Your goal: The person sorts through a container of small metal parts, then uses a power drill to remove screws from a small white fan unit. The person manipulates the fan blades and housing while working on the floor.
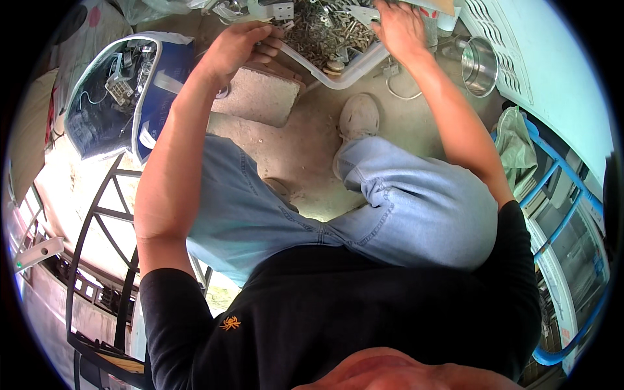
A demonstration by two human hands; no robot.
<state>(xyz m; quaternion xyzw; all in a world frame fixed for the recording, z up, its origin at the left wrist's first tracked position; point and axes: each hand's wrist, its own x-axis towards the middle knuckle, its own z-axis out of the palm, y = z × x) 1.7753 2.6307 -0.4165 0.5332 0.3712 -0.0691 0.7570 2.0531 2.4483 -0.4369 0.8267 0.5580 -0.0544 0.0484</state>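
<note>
A clear plastic tray full of small screws and metal bits lies on the ground at the top. My left hand is at the tray's left edge, its fingers curled; whatever they hold is hidden. Just beyond it is a pale metal bracket with holes. At the tray's right side, my right hand has thumb and forefinger at the end of a flat, pale metal piece, which it seems to pinch above the screws. The picture's upper edge cuts off part of these fingers.
A blue sack of metal parts lies open at the left. Below my left wrist rests a pale block. A shiny metal pot stands at the right, beside a pale slotted panel. Frames of black and blue metal flank me.
</note>
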